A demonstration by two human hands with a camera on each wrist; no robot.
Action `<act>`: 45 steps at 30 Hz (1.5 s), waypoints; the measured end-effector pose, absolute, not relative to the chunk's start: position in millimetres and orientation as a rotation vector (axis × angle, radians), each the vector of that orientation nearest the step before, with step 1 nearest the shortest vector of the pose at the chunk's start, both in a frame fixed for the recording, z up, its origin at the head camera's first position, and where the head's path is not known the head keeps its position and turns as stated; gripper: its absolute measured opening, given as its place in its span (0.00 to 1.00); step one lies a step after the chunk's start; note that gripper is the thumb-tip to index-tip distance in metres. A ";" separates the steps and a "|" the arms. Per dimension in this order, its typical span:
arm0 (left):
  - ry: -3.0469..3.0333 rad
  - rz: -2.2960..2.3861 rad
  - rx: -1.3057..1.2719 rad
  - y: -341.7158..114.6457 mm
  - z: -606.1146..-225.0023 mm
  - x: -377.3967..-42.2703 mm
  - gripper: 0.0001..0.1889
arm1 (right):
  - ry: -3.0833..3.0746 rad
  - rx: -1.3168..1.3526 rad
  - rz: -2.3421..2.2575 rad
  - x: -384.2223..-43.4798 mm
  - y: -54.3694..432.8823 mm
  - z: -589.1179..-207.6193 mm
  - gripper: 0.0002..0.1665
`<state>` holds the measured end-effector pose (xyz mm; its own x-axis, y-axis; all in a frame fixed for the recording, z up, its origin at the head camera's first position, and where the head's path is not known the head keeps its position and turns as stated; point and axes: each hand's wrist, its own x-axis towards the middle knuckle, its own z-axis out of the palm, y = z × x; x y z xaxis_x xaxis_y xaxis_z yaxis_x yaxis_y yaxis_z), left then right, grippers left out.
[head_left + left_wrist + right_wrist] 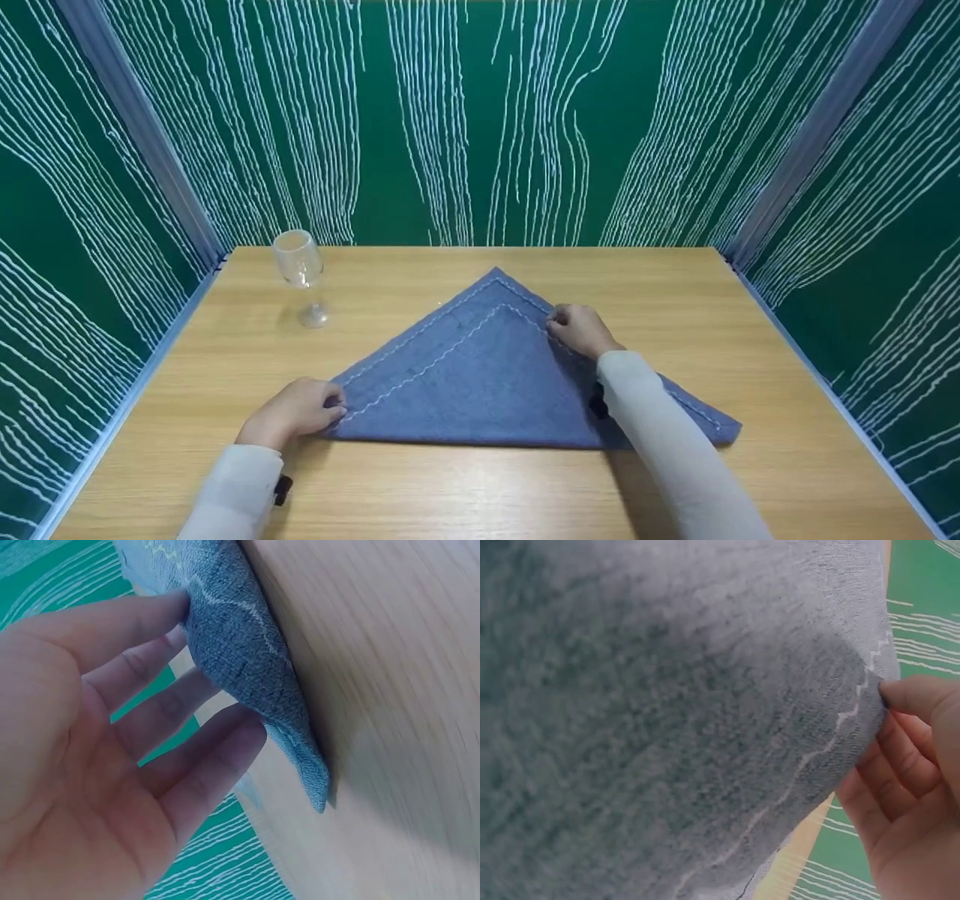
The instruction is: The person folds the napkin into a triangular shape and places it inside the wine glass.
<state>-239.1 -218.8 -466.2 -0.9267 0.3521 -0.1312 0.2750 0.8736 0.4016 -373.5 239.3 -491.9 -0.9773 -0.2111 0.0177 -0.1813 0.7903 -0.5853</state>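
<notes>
Blue-grey woven cloth folded to a triangle, w/ white wavy stitching [465, 390], lies flat on the pale wood-grain surface [480, 495], in front of the person & b/w both hands. Its long axis runs L–R: the long straight side faces the person, the apex points away, approx. mid-surface.

Left hand [296, 411] sits at the L end of that axis, pinching the edge by the L corner, thumb on top & fingertips behind (per L wrist view, the very tip pokes free just past the little finger).

Right hand [581, 330] is farther out, partway up the R slope, pinching the stitched edge b/w thumb & fingers; can't tell how many layers it has. So the apex lies up & to the L of the right hand, which is clearly the nearer of the two; the R corner lies loose, back toward the person, beyond the pale right sleeve [675, 442].

Clear stemmed wine glass [300, 262] stands upright at far L, beyond the left hand & apart from the cloth.
</notes>
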 end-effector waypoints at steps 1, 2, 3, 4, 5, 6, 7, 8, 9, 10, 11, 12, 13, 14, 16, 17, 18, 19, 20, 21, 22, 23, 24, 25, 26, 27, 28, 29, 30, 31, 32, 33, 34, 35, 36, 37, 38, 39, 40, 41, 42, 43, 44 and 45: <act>2.854 0.569 0.494 -219.1 -466.1 -240.0 0.02 | 2.939 -0.316 -0.964 -373.7 239.9 -491.6 0.10; 2.860 0.571 0.503 -219.6 -466.0 -240.9 0.02 | 2.956 -0.317 -0.978 -374.0 240.6 -491.5 0.10; 2.869 0.574 0.509 -219.9 -466.1 -241.9 0.02 | 2.979 -0.314 -0.987 -374.0 240.9 -491.2 0.10; 2.878 0.578 0.507 -220.3 -466.6 -243.1 0.02 | 3.007 -0.311 -0.997 -374.3 241.1 -490.7 0.10; 2.889 0.580 0.509 -220.8 -467.2 -244.4 0.02 | 3.034 -0.307 -1.008 -374.6 241.2 -490.2 0.10; 2.899 0.585 0.504 -221.3 -467.9 -245.7 0.03 | 3.065 -0.300 -1.021 -375.0 240.8 -489.4 0.10; 2.913 0.589 0.490 -221.8 -468.8 -246.8 0.03 | 3.093 -0.283 -1.040 -375.6 240.0 -488.6 0.10; 2.930 0.596 0.478 -222.5 -470.0 -247.9 0.03 | 3.114 -0.258 -1.067 -376.4 239.0 -487.7 0.10; 2.950 0.603 0.468 -223.0 -471.4 -249.2 0.03 | 3.134 -0.239 -1.086 -377.0 237.9 -486.5 0.10; 2.969 0.607 0.458 -223.4 -472.7 -250.4 0.03 | 3.148 -0.218 -1.104 -377.8 236.8 -485.8 0.10; 2.987 0.611 0.455 -223.7 -473.6 -251.4 0.02 | 3.156 -0.197 -1.113 -378.6 235.7 -485.2 0.11; 3.001 0.613 0.445 -223.7 -474.4 -252.2 0.03 | 3.153 -0.177 -1.111 -379.2 234.6 -485.0 0.11; 3.011 0.610 0.440 -223.9 -475.2 -252.9 0.02 | 3.132 -0.165 -1.105 -379.4 234.0 -485.2 0.12; 3.015 0.608 0.437 -224.2 -475.7 -253.5 0.02 | 3.113 -0.165 -1.076 -379.6 233.6 -485.7 0.13; 3.008 0.604 0.421 -224.2 -475.9 -253.7 0.03 | 3.058 -0.166 -1.012 -379.0 234.0 -487.6 0.16; 2.994 0.610 0.405 -224.2 -475.7 -253.5 0.04 | 3.026 -0.164 -0.991 -378.4 234.5 -488.7 0.17; 2.980 0.616 0.389 -224.4 -475.6 -253.3 0.04 | 2.995 -0.156 -0.981 -377.7 235.0 -490.0 0.19; 2.967 0.622 0.384 -224.7 -475.5 -253.0 0.04 | 2.972 -0.148 -0.981 -377.0 235.6 -491.1 0.19; 2.958 0.629 0.382 -224.9 -475.1 -252.5 0.04 | 2.959 -0.132 -0.988 -376.4 236.0 -491.9 0.20; 2.950 0.637 0.378 -225.0 -474.9 -252.0 0.04 | 2.944 -0.115 -1.012 -375.9 236.4 -492.4 0.20; 2.947 0.644 0.374 -225.2 -474.9 -251.6 0.04 | 2.938 -0.110 -1.042 -375.8 236.3 -492.7 0.21; 2.948 0.646 0.374 -225.5 -475.0 -251.2 0.03 | 2.931 -0.107 -1.071 -375.9 236.0 -492.5 0.21; 2.955 0.645 0.378 -225.9 -475.4 -251.1 0.03 | 2.925 -0.110 -1.096 -376.5 235.4 -492.0 0.21; 2.964 0.643 0.381 -226.1 -475.7 -251.0 0.02 | 2.919 -0.119 -1.115 -377.3 234.8 -491.0 0.20; 2.973 0.638 0.380 -226.1 -476.3 -251.3 0.02 | 2.916 -0.137 -1.126 -378.4 234.0 -489.4 0.20; 2.983 0.634 0.378 -226.0 -476.9 -251.8 0.02 | 2.918 -0.153 -1.133 -379.8 233.3 -487.7 0.20; 2.994 0.623 0.376 -225.7 -477.4 -252.4 0.02 | 2.923 -0.164 -1.138 -381.6 232.3 -485.9 0.19; 3.002 0.614 0.374 -225.4 -478.2 -253.5 0.02 | 2.924 -0.161 -1.144 -382.5 231.0 -483.3 0.19; 3.010 0.607 0.367 -224.8 -478.8 -254.7 0.02 | 2.937 -0.159 -1.147 -383.8 229.7 -481.0 0.18; 3.018 0.602 0.360 -224.1 -479.6 -256.0 0.02 | 2.967 -0.167 -1.148 -385.0 228.9 -479.1 0.17; 3.027 0.596 0.351 -223.4 -480.3 -257.2 0.03 | 3.000 -0.171 -1.155 -386.0 227.9 -477.6 0.17; 3.036 0.592 0.342 -222.9 -480.9 -258.1 0.03 | 3.029 -0.169 -1.163 -386.8 227.0 -476.8 0.16; 3.047 0.581 0.336 -222.3 -481.4 -258.9 0.03 | 3.053 -0.165 -1.166 -387.3 226.2 -476.4 0.16; 3.055 0.573 0.331 -222.0 -482.0 -259.7 0.03 | 3.071 -0.166 -1.159 -387.5 225.8 -476.6 0.16; 3.064 0.566 0.329 -221.4 -481.9 -259.9 0.03 | 3.075 -0.171 -1.135 -387.7 226.1 -477.5 0.16; 3.072 0.557 0.332 -221.1 -482.1 -260.1 0.02 | 3.065 -0.171 -1.115 -387.5 226.6 -478.6 0.17; 3.079 0.546 0.338 -220.7 -481.8 -259.9 0.02 | 3.036 -0.160 -1.099 -387.0 227.1 -479.7 0.17; 3.085 0.537 0.347 -220.4 -481.9 -259.9 0.02 | 3.000 -0.152 -1.086 -386.3 227.8 -481.0 0.19; 3.088 0.529 0.356 -220.1 -481.9 -259.8 0.02 | 2.963 -0.141 -1.082 -385.7 228.6 -482.1 0.19; 3.089 0.527 0.365 -220.0 -481.9 -259.7 0.02 | 2.929 -0.137 -1.089 -385.0 229.2 -483.1 0.20; 3.092 0.526 0.370 -219.7 -481.9 -259.3 0.02 | 2.899 -0.134 -1.108 -384.1 229.7 -483.6 0.21; 3.093 0.527 0.370 -219.6 -482.0 -258.9 0.02 | 2.879 -0.131 -1.148 -383.9 229.8 -484.1 0.22; 3.094 0.527 0.370 -219.5 -482.0 -258.3 0.02 | 2.858 -0.142 -1.197 -383.9 229.6 -484.6 0.23; 3.095 0.528 0.368 -219.7 -482.4 -258.0 0.02 | 2.837 -0.150 -1.253 -384.1 229.0 -484.7 0.23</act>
